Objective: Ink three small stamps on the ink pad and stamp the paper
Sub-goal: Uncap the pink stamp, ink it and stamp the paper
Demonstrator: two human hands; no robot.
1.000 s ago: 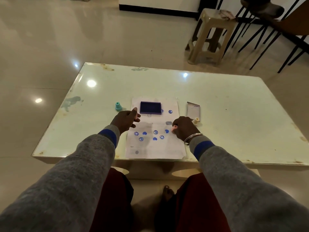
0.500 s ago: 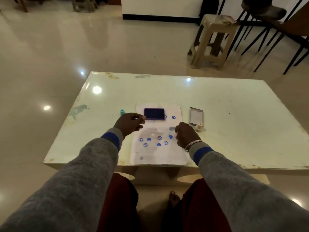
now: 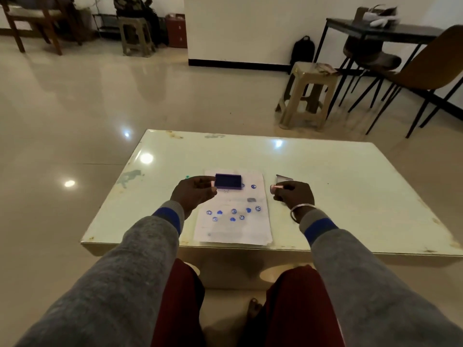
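change: both hands lifted off the white paper sheet point(image 3: 233, 226) since a second ago | right hand point(image 3: 295, 195) grip pinches a small pink stamp point(image 3: 275, 188), raised right of paper | left hand point(image 3: 193, 194) grip curled beside the blue rectangular ink pad point(image 3: 228, 181), contents unclear | read: blue prints down, task likely ending

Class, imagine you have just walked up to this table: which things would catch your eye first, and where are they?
The dark blue ink pad at the far end of the white paper stands out most, with blue stamp marks scattered across the sheet's middle. The left hand is raised beside the pad, and the right hand, off the paper's right edge, pinches a small pink stamp.
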